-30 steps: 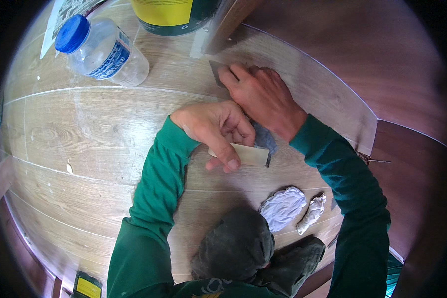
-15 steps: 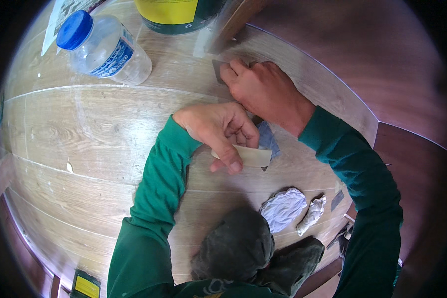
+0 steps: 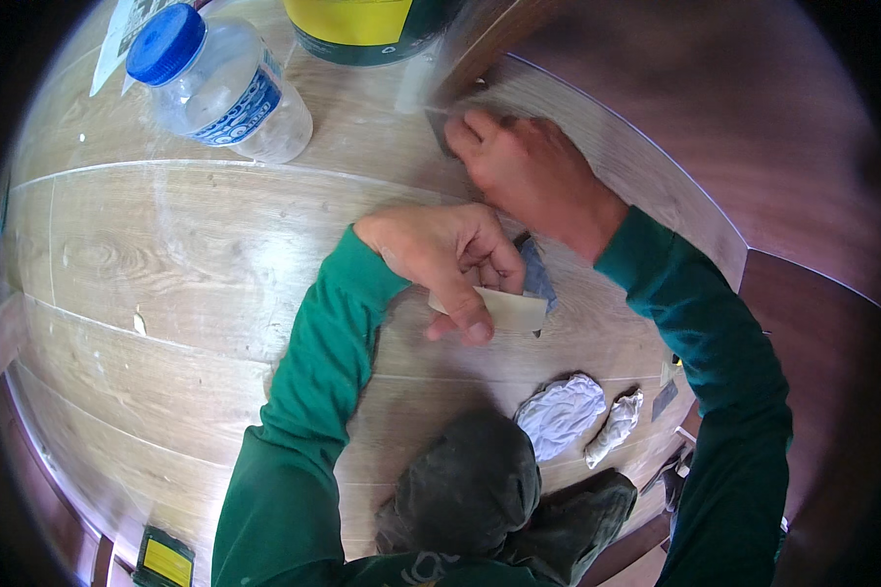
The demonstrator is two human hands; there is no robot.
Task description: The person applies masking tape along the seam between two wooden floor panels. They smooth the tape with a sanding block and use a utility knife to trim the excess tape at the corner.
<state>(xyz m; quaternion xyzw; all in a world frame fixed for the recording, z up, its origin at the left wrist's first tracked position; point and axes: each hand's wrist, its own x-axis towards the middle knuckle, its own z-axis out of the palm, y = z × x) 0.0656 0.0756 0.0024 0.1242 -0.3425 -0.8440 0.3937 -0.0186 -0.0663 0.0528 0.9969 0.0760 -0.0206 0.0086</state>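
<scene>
My left hand point(image 3: 450, 256) is closed, its thumb pinching a thin cream-coloured flat strip point(image 3: 509, 308) against the fingers. Just behind the strip shows a crumpled blue-grey piece point(image 3: 537, 277), partly hidden; I cannot tell whether it is held or lies on the floor. Farther away, my right hand point(image 3: 533, 171) bends down to the wood-look floor point(image 3: 215, 254) near a brown wooden post point(image 3: 485, 49). Its fingers are closed over a thin dark-grey flat piece point(image 3: 440, 135), of which only an edge shows beyond the fingertips.
A clear plastic bottle with blue cap point(image 3: 282, 127) stands at the far left. Beyond my hands is a dark-green and yellow bucket point(image 3: 357, 34). A white crumpled cloth point(image 3: 561, 418), a rolled cloth point(image 3: 615, 428) and a small grey piece point(image 3: 664, 399) lie beside my knees. A reddish-brown panel point(image 3: 715, 127) borders the right.
The view has shifted slightly, so the bottle and bucket appear farther right and higher. Both hands keep nearly the same poses and grips.
</scene>
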